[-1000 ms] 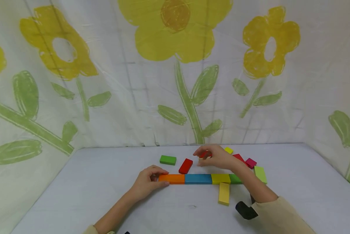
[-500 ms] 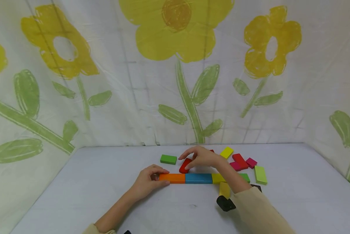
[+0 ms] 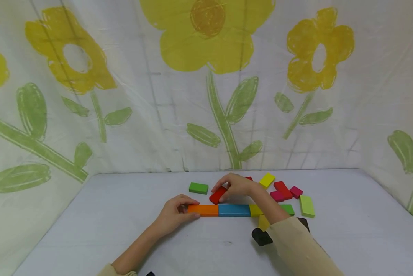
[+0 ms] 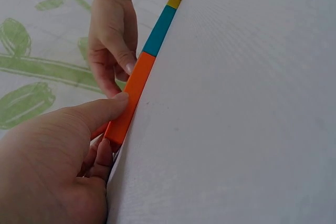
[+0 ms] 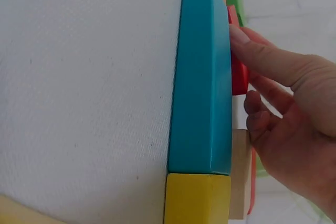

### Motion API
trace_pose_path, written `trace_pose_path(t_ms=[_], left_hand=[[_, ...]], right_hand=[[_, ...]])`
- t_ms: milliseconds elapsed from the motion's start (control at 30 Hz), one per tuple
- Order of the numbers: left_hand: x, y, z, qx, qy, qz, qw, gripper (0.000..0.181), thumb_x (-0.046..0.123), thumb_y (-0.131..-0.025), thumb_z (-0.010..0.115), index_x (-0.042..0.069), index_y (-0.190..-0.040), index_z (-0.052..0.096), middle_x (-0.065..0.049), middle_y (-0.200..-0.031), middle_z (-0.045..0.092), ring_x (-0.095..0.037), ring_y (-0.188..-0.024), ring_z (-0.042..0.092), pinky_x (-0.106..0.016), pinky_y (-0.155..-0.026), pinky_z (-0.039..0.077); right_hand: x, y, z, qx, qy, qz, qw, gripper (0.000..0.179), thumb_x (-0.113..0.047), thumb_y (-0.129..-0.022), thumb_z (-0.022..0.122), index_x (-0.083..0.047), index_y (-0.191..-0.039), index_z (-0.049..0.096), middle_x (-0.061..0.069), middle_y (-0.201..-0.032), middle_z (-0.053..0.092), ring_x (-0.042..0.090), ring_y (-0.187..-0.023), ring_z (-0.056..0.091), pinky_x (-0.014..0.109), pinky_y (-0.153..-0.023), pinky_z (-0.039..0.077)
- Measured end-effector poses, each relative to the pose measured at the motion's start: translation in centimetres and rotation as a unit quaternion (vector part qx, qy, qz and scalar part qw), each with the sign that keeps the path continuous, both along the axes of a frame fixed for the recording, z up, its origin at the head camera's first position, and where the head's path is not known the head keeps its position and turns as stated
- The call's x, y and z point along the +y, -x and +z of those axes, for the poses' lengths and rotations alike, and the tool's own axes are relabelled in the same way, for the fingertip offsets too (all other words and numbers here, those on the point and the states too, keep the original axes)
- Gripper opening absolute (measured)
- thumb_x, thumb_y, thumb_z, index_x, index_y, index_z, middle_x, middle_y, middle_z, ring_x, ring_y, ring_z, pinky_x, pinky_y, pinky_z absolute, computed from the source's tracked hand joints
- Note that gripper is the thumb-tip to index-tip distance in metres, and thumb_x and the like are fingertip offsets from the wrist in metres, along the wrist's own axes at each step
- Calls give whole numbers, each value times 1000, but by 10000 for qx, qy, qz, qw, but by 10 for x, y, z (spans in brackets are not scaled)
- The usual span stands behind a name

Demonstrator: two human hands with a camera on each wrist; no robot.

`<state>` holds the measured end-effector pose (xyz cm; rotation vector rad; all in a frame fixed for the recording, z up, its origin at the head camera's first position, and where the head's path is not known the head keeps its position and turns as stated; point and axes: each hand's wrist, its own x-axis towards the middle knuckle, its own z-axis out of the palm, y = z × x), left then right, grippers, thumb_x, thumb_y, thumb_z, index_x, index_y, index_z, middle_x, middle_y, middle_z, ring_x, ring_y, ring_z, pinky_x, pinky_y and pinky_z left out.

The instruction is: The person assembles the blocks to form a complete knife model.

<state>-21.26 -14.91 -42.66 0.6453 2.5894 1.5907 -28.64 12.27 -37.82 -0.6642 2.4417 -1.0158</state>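
Observation:
My left hand [image 3: 173, 214] pinches the left end of an orange block [image 3: 206, 210], thumb in front and fingers behind. That block heads a straight row, followed by a blue block [image 3: 234, 210], a yellow block [image 3: 255, 210] and a green block [image 3: 288, 209]. Just behind the blue one, my right hand [image 3: 239, 185] holds a red block [image 3: 217, 195] between thumb and fingers; in the right wrist view the thumb lies along the side of the red block [image 5: 239, 80]. My right forearm covers part of the row's right side.
A green block [image 3: 198, 188] lies behind the orange one. Loose at back right are a yellow block [image 3: 267, 180], a red block [image 3: 283, 190], two magenta pieces and a light green block [image 3: 307, 206]. A pale yellow block [image 3: 263, 221] sits before the row, partly behind my sleeve.
My right hand has come left and down from behind the row to the red block, gripped it and turned it slightly. The left hand has stayed on the orange block.

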Motion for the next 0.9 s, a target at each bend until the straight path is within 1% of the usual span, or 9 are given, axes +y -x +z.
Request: trace_pose_path(t_ms=[100, 233, 333, 433, 667, 733, 900], left_hand=[[0, 1, -2, 0, -25, -1, 10000, 29, 13, -88, 86, 2, -114, 79, -12, -110, 71, -12, -81, 54, -20, -72, 47], [0, 2, -4, -1, 54, 39, 10000, 28, 14, -88, 86, 3, -113, 80, -10, -109, 71, -13, -82, 55, -20, -73, 47], [0, 3, -4, -73, 122, 98, 9999, 27, 15, -88, 86, 6, -113, 80, -8, -108, 71, -13, -83, 55, -20, -74, 48], [0, 3, -4, -100, 128, 109, 9998, 26, 16, -89, 85, 6, -113, 80, -8, -108, 71, -14, -82, 55, -20, -74, 48], [0, 1, -1, -80, 10, 52, 10000, 29, 15, -88, 86, 3, -114, 80, -10, -109, 71, -13, -81, 54, -20, -71, 46], [0, 0, -1, -82, -39, 31, 10000, 29, 14, -88, 86, 3, -114, 79, -10, -110, 71, -12, -81, 54, -20, -71, 46], [0, 0, -2, 19, -24, -11, 10000, 29, 14, -89, 86, 3, -114, 79, -10, -109, 71, -11, -81, 54, -20, -71, 46]], right_hand=[[-1, -1, -1, 111, -45, -73, 9999, 26, -7, -91, 83, -16, -115, 81, 4, -122, 67, 22, -110, 56, 34, -89, 56], [-3, -4, -3, 159, -18, -189, 9997, 24, -8, -91, 83, -17, -113, 80, 3, -122, 67, 22, -111, 56, 34, -89, 57], [-3, -5, -4, 168, 40, -282, 9995, 22, -9, -91, 83, -17, -111, 80, 2, -119, 67, 22, -109, 57, 34, -89, 57], [-4, -5, -5, 203, 70, -339, 9992, 21, -10, -91, 83, -17, -111, 79, 1, -116, 67, 21, -106, 57, 33, -87, 56], [-2, -5, -6, 353, 176, -259, 9989, 25, -12, -92, 83, -13, -116, 78, 3, -117, 69, 20, -104, 57, 30, -84, 56], [-1, -5, -5, 363, 212, -254, 9988, 25, -14, -92, 83, -13, -116, 78, 2, -116, 69, 19, -102, 57, 29, -82, 54], [3, -7, -5, 596, 376, -116, 9974, 26, -17, -93, 83, -11, -117, 78, 3, -116, 71, 18, -96, 57, 27, -79, 51]])
